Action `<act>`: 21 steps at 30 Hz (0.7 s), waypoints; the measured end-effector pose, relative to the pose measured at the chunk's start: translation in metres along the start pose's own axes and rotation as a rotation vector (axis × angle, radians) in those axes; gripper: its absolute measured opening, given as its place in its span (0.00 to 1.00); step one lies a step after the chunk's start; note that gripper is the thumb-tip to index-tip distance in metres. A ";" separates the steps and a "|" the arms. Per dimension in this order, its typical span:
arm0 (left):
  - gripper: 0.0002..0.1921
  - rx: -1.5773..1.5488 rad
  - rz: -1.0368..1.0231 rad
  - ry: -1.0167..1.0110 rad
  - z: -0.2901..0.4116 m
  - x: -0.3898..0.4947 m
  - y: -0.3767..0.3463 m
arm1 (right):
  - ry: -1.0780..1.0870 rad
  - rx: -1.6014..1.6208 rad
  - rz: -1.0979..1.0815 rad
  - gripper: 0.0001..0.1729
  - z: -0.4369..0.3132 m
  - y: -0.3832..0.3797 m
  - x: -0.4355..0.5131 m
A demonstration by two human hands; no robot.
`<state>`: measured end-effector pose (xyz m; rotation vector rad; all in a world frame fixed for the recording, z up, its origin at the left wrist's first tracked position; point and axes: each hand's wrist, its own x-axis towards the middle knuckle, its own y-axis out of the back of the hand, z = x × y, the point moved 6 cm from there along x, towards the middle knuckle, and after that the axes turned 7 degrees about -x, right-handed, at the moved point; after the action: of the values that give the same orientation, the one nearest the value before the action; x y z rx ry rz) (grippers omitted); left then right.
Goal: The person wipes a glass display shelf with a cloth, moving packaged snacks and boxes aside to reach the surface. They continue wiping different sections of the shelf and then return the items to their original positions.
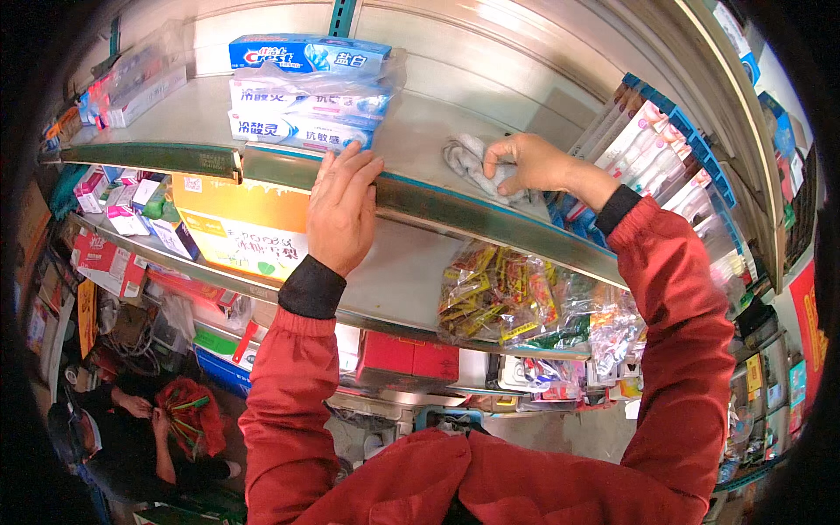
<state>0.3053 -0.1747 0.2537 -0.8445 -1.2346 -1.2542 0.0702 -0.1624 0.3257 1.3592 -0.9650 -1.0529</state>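
My right hand [525, 164] holds a crumpled pale grey cloth [476, 167] against the top shelf, right of the toothpaste boxes. My left hand [344, 207] lies over the metal front edge of the same shelf, its fingers extended; the fingertips are at the lower right of the toothpaste stack. That stack has a blue Crest toothpaste box [308, 54] on top and white toothpaste boxes [289, 130] below, partly wrapped in clear plastic. Whether the left fingertips press on the lowest box I cannot tell.
Packaged goods in a blue-edged display [656, 141] stand right of my right hand. On the shelf below are an orange and white carton [243, 230] and bagged small packets [505, 289]. At the lower left, a person in dark clothing handles a red mesh bag [190, 417].
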 end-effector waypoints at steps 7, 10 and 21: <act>0.14 0.024 -0.001 -0.007 0.002 0.001 -0.001 | -0.031 -0.135 0.114 0.31 0.017 0.004 0.029; 0.14 0.037 -0.006 -0.005 0.002 0.001 -0.001 | -0.097 -0.240 0.057 0.29 0.031 -0.001 0.049; 0.14 0.015 -0.052 -0.026 -0.001 0.001 0.002 | -0.445 -0.221 0.500 0.21 0.087 0.029 0.078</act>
<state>0.3073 -0.1760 0.2549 -0.8248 -1.2917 -1.2775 0.0080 -0.2632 0.3502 0.6550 -1.3809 -1.0473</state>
